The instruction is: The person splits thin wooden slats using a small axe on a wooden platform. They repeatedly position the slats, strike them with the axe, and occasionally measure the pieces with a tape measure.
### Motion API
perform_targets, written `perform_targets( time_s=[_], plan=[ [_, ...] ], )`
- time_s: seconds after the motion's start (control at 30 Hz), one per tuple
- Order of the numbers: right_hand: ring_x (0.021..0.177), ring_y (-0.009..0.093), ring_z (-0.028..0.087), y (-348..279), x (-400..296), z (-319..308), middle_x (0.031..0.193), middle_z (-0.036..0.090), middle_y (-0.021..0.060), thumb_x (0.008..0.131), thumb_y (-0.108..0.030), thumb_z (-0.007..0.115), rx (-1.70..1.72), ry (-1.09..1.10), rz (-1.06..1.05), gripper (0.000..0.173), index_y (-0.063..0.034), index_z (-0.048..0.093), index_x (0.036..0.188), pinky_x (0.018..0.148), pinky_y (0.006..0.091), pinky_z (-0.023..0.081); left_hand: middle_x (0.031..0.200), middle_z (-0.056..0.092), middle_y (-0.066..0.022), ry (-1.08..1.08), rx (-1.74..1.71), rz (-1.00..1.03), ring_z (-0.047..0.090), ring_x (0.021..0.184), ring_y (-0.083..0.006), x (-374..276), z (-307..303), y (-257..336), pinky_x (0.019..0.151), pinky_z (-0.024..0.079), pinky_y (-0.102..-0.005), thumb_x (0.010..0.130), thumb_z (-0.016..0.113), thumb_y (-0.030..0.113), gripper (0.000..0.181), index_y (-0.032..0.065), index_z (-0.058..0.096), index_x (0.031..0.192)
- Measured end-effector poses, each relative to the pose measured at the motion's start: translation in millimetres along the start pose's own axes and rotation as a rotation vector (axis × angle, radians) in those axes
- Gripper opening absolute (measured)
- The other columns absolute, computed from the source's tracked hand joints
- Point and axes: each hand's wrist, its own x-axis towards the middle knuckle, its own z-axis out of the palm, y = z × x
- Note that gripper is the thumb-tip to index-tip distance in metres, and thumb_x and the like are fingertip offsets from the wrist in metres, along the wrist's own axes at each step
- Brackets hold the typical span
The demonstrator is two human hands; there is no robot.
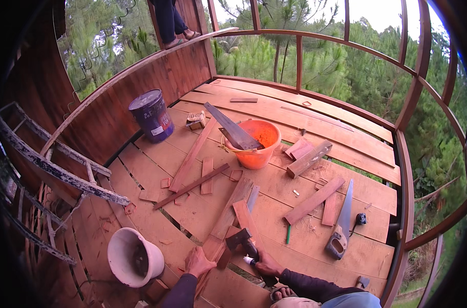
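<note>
My left hand (198,262) lies on a long wooden board (210,256) at the bottom centre, fingers over its top. My right hand (268,263) is closed around the dark handle of a hatchet (239,239), whose head is beside the wood. A small white-capped bottle or tube (249,260) shows at the right hand; how it is held is unclear. A short wooden piece (244,216) leans across a thick beam (233,208). Right of them lie a green pencil-like stick (288,235), a handsaw (343,223) and a black tape measure (361,218).
An orange bucket (258,154) holds another saw (233,129). A pale bucket (118,258), a paint pail (152,115), a ladder (56,165) and loose boards (193,154) surround the work area. Gaps show between floor planks. A person's legs (168,21) stand on a ledge at the top.
</note>
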Motion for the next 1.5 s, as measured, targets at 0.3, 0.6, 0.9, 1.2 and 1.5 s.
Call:
perform_targets(
  time_s=[0.3, 0.6, 0.9, 1.2, 1.5],
  plan=[
    [0.068, 0.02, 0.064, -6, -38, -24, 0.079, 0.06, 0.0081, 0.099, -0.05, 0.076, -0.049, 0.094, 0.163, 0.06, 0.001, 0.055, 0.123, 0.061, 0.0384, 0.051, 0.127, 0.067, -0.0297, -0.022, -0.048, -0.065, 0.066, 0.122, -0.044, 1, 18, -8, 0.104, 0.055, -0.0509, 0.07, 0.089, 0.042, 0.087, -0.0055, 0.053, 0.133],
    [0.097, 0.034, 0.07, 52, -33, -2, 0.102, 0.07, 0.0226, 0.1, -0.053, 0.072, -0.423, -0.184, -0.023, 0.065, 0.0007, 0.056, 0.133, 0.084, 0.0463, 0.053, 0.132, 0.065, -0.0292, 0.018, -0.03, -0.056, 0.063, 0.126, -0.0428, 1, 23, -7, 0.107, 0.053, -0.0495, 0.07, 0.09, 0.043, 0.085, -0.0064, 0.056, 0.13],
    [0.061, 0.017, 0.063, -28, -24, -23, 0.08, 0.064, 0.0084, 0.1, -0.036, 0.076, -0.11, 0.162, 0.15, 0.046, -0.0024, 0.055, 0.124, 0.054, 0.0364, 0.051, 0.135, 0.063, -0.0298, 0.033, -0.039, -0.062, 0.061, 0.129, -0.0434, 3, 37, -20, 0.11, 0.05, -0.0498, 0.069, 0.091, 0.044, 0.092, -0.0052, 0.051, 0.136],
    [0.066, 0.023, 0.066, -12, -17, -25, 0.085, 0.067, 0.0137, 0.099, -0.043, 0.075, -0.142, 0.132, 0.087, 0.052, -0.0001, 0.056, 0.123, 0.059, 0.0409, 0.052, 0.132, 0.063, -0.0291, 0.014, -0.029, -0.08, 0.061, 0.128, -0.0434, 4, 34, -16, 0.11, 0.05, -0.0506, 0.07, 0.091, 0.044, 0.09, -0.0038, 0.051, 0.135],
    [0.085, 0.025, 0.07, 38, -18, -3, 0.099, 0.071, 0.0163, 0.098, -0.04, 0.077, -0.098, 0.027, -0.047, 0.056, 0.0028, 0.06, 0.132, 0.073, 0.0395, 0.054, 0.136, 0.061, -0.0281, 0.009, -0.04, -0.089, 0.06, 0.13, -0.0422, 1, 35, -10, 0.111, 0.049, -0.0504, 0.07, 0.09, 0.044, 0.089, -0.0033, 0.051, 0.135]
  ],
)
